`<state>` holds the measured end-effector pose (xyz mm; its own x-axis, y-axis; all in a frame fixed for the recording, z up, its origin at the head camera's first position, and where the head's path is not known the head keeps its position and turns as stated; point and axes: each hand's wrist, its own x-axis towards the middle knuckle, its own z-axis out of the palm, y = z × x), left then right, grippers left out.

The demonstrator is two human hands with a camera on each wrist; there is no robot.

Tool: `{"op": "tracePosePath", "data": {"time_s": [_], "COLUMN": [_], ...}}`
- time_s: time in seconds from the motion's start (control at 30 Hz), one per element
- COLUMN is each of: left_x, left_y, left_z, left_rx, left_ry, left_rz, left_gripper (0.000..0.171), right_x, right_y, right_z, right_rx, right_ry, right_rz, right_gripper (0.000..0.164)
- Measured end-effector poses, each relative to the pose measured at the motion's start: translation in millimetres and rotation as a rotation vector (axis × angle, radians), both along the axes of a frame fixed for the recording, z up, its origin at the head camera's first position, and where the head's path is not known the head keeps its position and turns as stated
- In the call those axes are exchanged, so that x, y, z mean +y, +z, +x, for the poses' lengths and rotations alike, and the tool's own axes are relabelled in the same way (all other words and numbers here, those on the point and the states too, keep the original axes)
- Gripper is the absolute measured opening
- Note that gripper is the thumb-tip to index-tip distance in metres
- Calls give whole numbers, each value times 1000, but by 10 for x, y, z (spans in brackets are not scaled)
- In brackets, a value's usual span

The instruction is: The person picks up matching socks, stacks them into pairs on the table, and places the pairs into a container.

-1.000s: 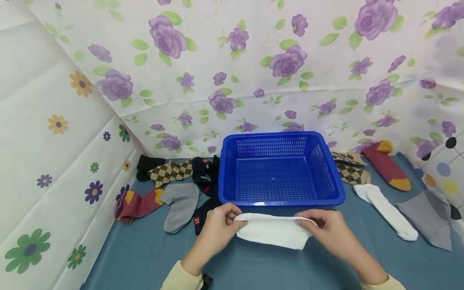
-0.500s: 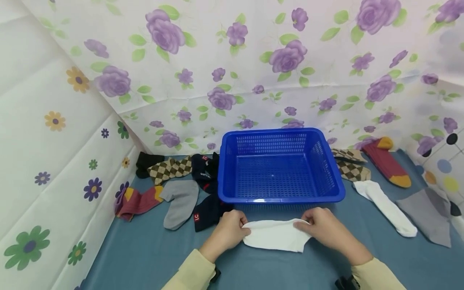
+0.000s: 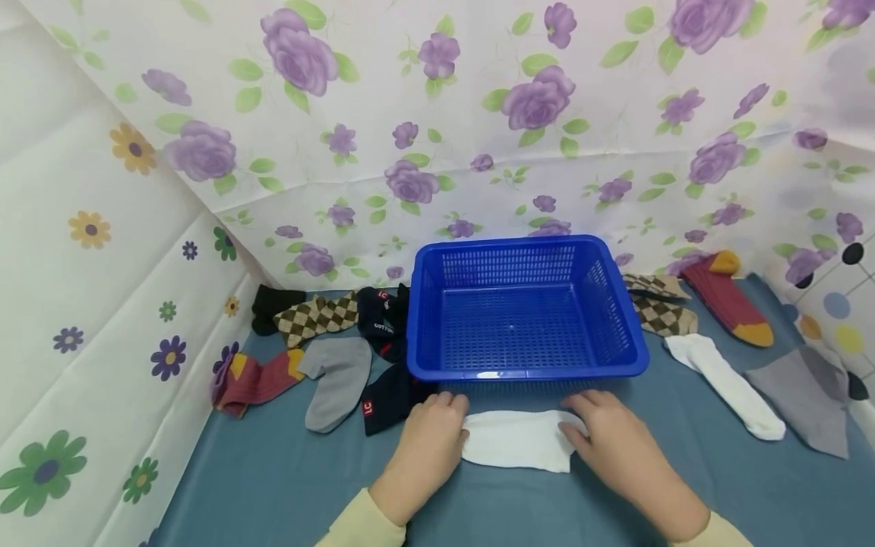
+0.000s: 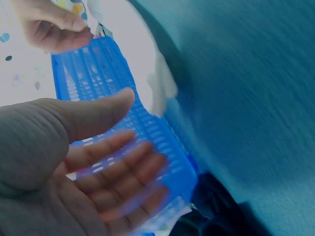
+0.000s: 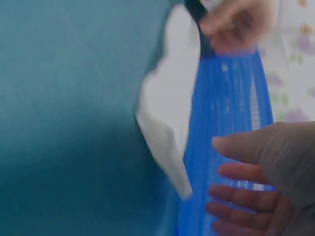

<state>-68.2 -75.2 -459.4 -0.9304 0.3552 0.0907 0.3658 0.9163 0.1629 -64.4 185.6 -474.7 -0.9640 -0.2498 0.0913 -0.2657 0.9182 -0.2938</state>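
Note:
A white sock [image 3: 518,441] lies flat and sideways on the blue-green cloth, just in front of the blue basket [image 3: 526,374]. At its left end is my left hand [image 3: 429,441], its thumb and fingers spread apart in the left wrist view. My right hand [image 3: 615,444] is at the sock's other end. The right wrist view has that hand's thumb [image 5: 241,146] and fingers [image 5: 241,196] extended, with a gap between them and the sock [image 5: 167,93]. Neither hand grips anything.
Left of the basket lie dark socks [image 3: 390,399], a grey sock [image 3: 338,384], a red-and-yellow pair [image 3: 260,384] and a checkered sock [image 3: 317,317]. On the right are another white sock [image 3: 728,387], grey fabric [image 3: 803,399], a red sock [image 3: 728,300] and checkered ones [image 3: 663,313].
The white sock, earlier held up by both hands at its ends, has come down onto the cloth. Both hands have let go, their fingers now parted.

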Motion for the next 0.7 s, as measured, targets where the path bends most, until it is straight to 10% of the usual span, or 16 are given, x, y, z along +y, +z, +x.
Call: {"op": "tracePosePath", "data": {"time_s": [0.27, 0.7], "left_x": [86, -55], "left_y": [-79, -235], "left_z": [-22, -2], "left_rx": [-31, -96], "left_ry": [-230, -156], "left_rz": [14, -153], "left_gripper": [23, 44], "right_x": [-170, -54], "right_y": [-112, -267], "right_z": [182, 178], "right_rx": [-35, -161], "right_ry": [143, 211], "right_rz": [68, 131], "right_gripper": [32, 58]}}
